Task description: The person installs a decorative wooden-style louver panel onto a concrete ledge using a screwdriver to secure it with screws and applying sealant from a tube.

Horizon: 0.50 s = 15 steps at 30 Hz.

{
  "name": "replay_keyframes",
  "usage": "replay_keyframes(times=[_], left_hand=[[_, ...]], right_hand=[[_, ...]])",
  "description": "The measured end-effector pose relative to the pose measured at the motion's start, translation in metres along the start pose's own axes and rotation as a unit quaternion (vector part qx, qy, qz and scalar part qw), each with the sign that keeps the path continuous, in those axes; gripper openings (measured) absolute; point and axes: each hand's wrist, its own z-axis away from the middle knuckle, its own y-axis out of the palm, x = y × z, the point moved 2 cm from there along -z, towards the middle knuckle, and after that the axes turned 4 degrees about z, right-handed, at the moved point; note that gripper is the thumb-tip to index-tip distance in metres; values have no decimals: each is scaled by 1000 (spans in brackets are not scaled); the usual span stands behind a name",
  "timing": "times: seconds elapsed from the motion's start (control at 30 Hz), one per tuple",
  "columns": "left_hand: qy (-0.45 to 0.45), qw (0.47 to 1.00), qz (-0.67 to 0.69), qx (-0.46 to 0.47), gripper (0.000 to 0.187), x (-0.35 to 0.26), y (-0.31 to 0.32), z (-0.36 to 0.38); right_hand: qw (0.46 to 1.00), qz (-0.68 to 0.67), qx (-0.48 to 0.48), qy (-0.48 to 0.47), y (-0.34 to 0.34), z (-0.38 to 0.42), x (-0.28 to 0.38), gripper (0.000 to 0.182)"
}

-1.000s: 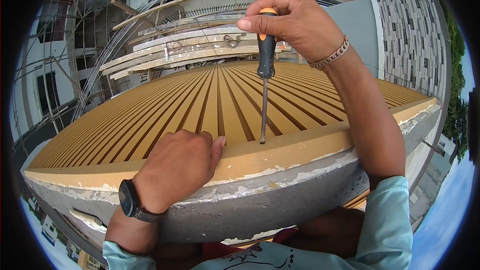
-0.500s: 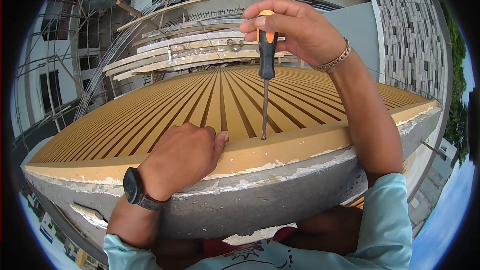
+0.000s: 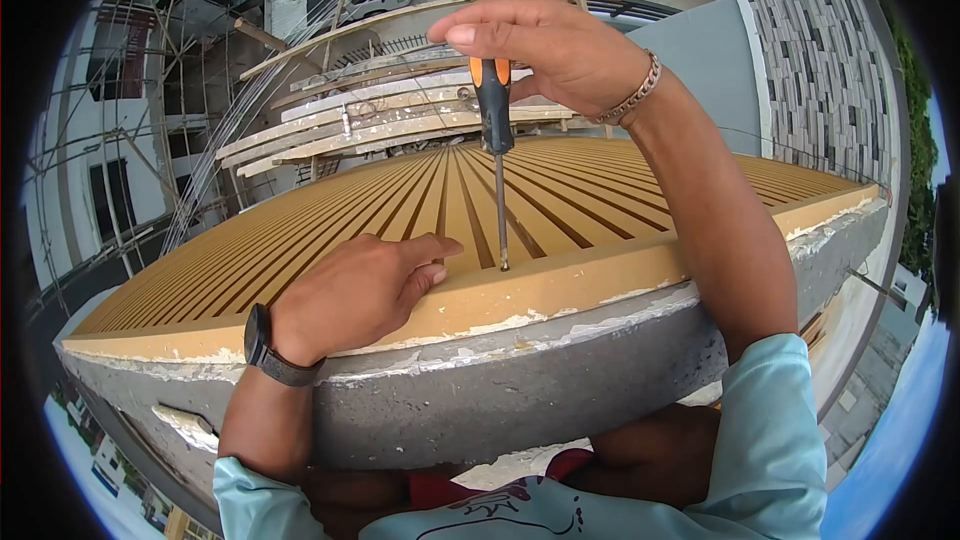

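An orange and black screwdriver (image 3: 494, 115) stands almost upright, its tip on the top edge of the yellow-brown slatted panel (image 3: 560, 275). My right hand (image 3: 560, 45) is at the top of its handle, palm over the end, thumb and forefinger stretched out to the left; its lower fingers are partly hidden behind the handle. Left of the screwdriver tip, my left hand (image 3: 350, 290) rests on the panel's edge, with forefinger and thumb apart and nothing visible in them. A small dark screw head appears to be under the tip.
A grey concrete ledge (image 3: 520, 390) with chipped paint runs along the near side of the panel. Beyond the panel lie wooden scaffold planks (image 3: 400, 110), and wires and poles rise at the left. A wall with grey and white tiles (image 3: 820, 50) stands at the right.
The screwdriver and my right hand have shifted left in view, and the fingers have straightened over the handle's end. My left forefinger now stretches out to the right.
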Motion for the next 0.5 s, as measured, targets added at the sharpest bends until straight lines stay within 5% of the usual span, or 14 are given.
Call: replay_keyframes(times=[0.07, 0.23, 0.33, 0.43, 0.5], left_hand=[[-8, 1000, 2, 19, 26, -4, -3, -1], [-55, 996, 57, 43, 32, -2, 0, -10], [9, 989, 149, -5, 30, 3, 17, -22], [-34, 991, 120, 38, 27, -7, 16, -36], [-57, 993, 98, 44, 26, -15, 12, -47]], right_hand=[[991, 128, -19, -18, 4, 1, 5, 40], [993, 58, -7, -104, 5, 4, 6, 38], [993, -108, 41, -18, 4, -6, -3, 27], [993, -113, 25, 3, -4, -9, -13, 29], [1000, 6, -12, 6, -4, -12, -14, 36]])
